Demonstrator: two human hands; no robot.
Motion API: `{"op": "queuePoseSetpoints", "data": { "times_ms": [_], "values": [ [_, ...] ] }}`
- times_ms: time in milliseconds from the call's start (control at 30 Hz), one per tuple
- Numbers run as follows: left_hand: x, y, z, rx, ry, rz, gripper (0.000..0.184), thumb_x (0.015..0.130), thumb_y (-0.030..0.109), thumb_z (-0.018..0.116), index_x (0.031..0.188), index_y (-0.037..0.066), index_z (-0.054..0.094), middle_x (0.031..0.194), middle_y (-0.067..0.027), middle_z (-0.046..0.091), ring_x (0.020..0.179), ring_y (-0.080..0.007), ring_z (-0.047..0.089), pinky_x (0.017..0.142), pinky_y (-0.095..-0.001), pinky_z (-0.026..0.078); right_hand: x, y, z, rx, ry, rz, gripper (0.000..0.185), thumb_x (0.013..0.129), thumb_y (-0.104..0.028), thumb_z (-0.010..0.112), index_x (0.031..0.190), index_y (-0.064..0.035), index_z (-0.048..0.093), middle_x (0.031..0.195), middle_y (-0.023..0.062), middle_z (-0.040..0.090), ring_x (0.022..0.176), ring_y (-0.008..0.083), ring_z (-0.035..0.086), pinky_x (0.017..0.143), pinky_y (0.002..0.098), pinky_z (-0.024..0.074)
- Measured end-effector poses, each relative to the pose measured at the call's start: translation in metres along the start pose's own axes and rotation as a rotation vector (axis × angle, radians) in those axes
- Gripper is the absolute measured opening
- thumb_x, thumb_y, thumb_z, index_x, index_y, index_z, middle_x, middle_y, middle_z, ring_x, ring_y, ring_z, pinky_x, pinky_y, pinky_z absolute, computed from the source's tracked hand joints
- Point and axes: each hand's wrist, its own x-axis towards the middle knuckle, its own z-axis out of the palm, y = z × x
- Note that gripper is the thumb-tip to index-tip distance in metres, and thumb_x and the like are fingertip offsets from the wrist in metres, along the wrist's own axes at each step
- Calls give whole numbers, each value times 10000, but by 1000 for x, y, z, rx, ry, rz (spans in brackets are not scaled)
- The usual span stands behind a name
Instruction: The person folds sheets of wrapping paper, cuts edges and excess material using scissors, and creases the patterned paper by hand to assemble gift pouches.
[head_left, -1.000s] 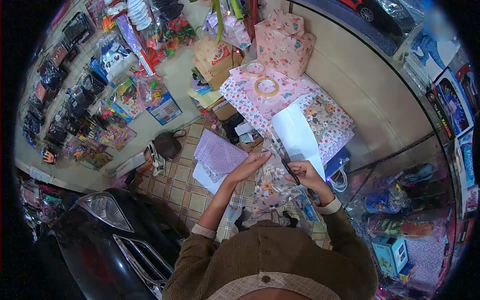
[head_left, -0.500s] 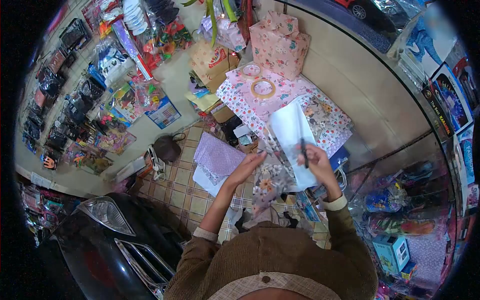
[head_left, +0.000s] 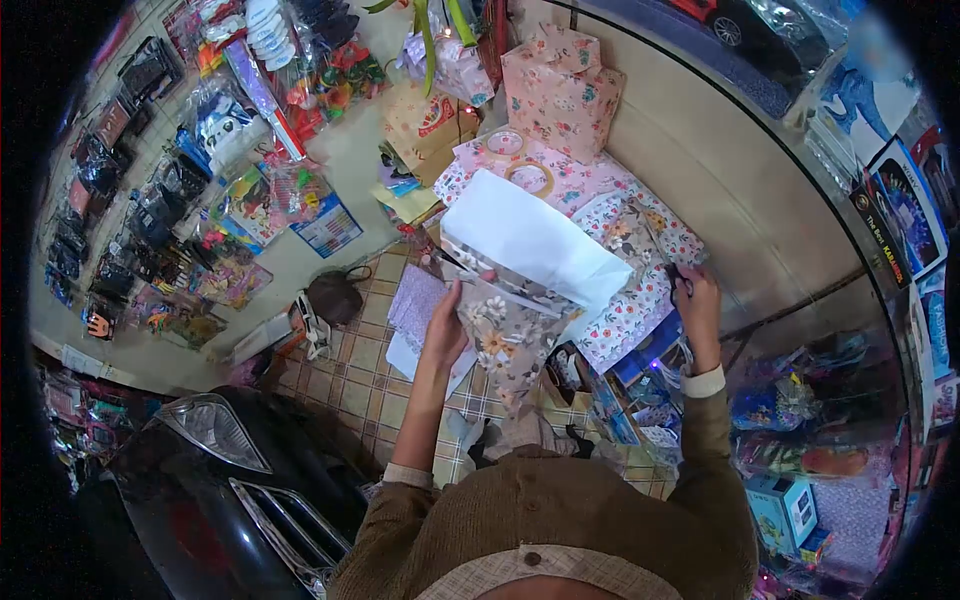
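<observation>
Right hand [head_left: 702, 312] has swung way out rightward with the scissors [head_left: 675, 272] since the last frame, so hands are well apart, left hand [head_left: 445, 328] (nearer) pinching the floral wrapping paper [head_left: 497, 350] between them, white paper [head_left: 540, 238] slanting lengthwise down-right just beyond.

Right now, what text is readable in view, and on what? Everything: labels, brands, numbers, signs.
"The Best KARA…": black strip at right; last letters unclear.
Possibly "FASHION": blue pack, right edge; partly blurred.
Too small or blurred: red logo on the brown bag; print on the teal box.
Floral sheet in the left hand: no text visible.
</observation>
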Motion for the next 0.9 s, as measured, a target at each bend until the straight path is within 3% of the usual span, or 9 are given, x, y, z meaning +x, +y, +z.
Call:
{"op": "queuePoseSetpoints", "data": {
  "times_ms": [100,267,367,500,600,667,733,833,900],
  "values": [
    [-4,-3,-15,-94,20,15,516,973,343,315,1240,-80,446,1202,-145,537,1103,-229,521,986,-347,364,13,-73,-22,549,-94,33,421,740,-103,684,1133,-18,560,1104,188,558,1038,308,548,887,363,423],
    [-25,0,-28,-159,118,51,505,971,331,323,1221,-87,458,1163,-153,560,1054,-229,552,944,-348,406,12,-157,11,702,-251,-223,821,690,-172,768,1358,-52,305,1297,157,461,1193,252,457,945,357,377],
    [-46,6,-53,-208,205,79,498,968,327,333,1200,-91,472,1119,-156,583,998,-233,581,899,-350,441,8,-188,51,722,-394,-305,937,637,-332,801,1350,-11,285,1174,175,497,1087,300,497,921,386,379],
    [-88,14,-99,-287,279,108,493,963,330,349,1179,-92,486,1068,-156,604,944,-236,603,858,-351,470,-10,-239,100,737,-574,-349,1142,539,-345,858,1406,-44,180,1058,132,518,957,231,512,854,331,406],
    [-119,30,-109,-262,498,170,500,957,342,365,1164,-92,501,1048,-146,610,921,-222,608,849,-348,473,-39,-285,143,954,-646,-287,976,556,-340,854,1329,-18,352,932,103,554,870,207,535,774,290,428],
    [-138,33,-144,-217,563,167,498,949,356,390,1167,-75,510,1078,-134,603,967,-210,585,878,-331,448,-68,-299,195,755,-1028,-116,635,656,-294,805,1148,3,536,842,64,588,811,161,554,718,269,445],
    [-157,37,-184,-161,629,99,488,949,354,395,1174,-63,512,1106,-127,594,1006,-206,565,908,-325,422,-134,-298,291,1045,-993,83,322,774,-220,715,974,11,612,824,37,605,769,121,563,682,258,450],
    [-174,53,-226,-24,840,182,466,952,334,395,1193,-49,505,1146,-117,576,1055,-207,535,961,-326,366,-159,-320,329,1061,-1083,69,254,848,-162,629,1038,1,587,880,36,617,797,110,569,673,261,461],
    [-189,59,-263,-57,911,252,448,951,320,397,1185,-44,512,1138,-118,581,1056,-216,538,960,-328,367,-171,-326,361,1165,-1197,401,243,859,-155,609,1055,-15,575,884,37,617,791,122,576,696,282,475]
  ]
}}
